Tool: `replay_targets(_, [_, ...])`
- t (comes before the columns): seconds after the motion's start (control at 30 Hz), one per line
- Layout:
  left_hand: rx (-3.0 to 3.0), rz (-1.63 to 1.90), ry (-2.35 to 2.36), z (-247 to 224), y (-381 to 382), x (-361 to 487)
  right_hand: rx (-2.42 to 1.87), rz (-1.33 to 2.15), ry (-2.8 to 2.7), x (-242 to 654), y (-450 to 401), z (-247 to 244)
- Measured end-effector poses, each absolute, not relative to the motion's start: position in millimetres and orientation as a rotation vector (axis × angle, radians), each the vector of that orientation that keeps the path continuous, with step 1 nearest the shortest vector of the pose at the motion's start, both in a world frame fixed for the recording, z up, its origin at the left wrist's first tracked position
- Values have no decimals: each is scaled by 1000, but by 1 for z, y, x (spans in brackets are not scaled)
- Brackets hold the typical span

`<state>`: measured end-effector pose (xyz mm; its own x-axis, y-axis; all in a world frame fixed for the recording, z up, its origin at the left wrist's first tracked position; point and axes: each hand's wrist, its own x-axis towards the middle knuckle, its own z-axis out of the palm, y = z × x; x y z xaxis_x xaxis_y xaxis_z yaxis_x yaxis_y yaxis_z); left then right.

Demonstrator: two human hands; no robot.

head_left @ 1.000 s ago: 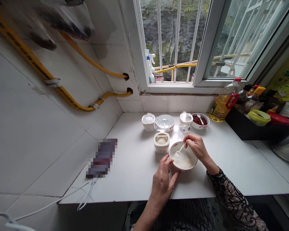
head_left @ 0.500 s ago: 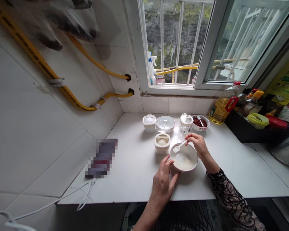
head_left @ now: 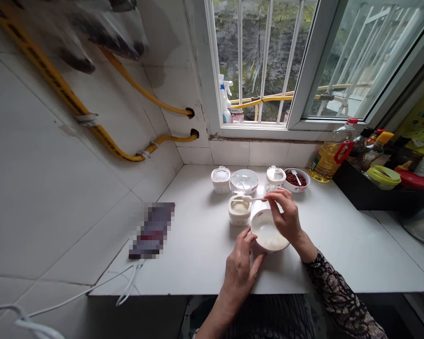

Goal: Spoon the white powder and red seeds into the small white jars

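Note:
My left hand steadies a white bowl on the counter, fingers at its left rim and thumb low on its near side. Some pale, whitish contents lie in the bottom of the bowl. Between its fingertips my right hand pinches a small white spoon. The spoon points left, its head over the open top of a cream jar that holds a pale, grainy substance. Whether the spoon carries anything is too small to tell. My right hand and wrist cover the right part of the bowl.
Behind stand a jar of white contents, a glass-like bowl, another lidded jar and a bowl of dark red bits with a spoon. An oil bottle and a black condiment box stand right. A cable lies left.
My right hand has carried the spoon up and left, from over the bowl to over the cream jar. The left hand keeps its hold on the bowl. The view has shifted slightly.

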<state>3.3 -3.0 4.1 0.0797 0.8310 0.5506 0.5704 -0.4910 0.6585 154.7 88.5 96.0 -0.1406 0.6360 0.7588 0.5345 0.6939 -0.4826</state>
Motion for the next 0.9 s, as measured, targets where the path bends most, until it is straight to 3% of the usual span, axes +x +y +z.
replay_targets(0.13, [2090, 1381, 1406, 5, -3, 4, -1066, 244, -1691, 177, 92, 92])
replay_targets(0.4, [2090, 1385, 1390, 6, -3, 3, -1069, 397, -2066, 178, 96, 75])
replay_targets(0.7, [2099, 1370, 1399, 6, -4, 2, -1168, 1049, -1466, 188, 101, 85])
replay_targets(0.9, [2105, 1383, 1395, 6, -3, 3, -1145, 1133, -1358, 187, 103, 86])
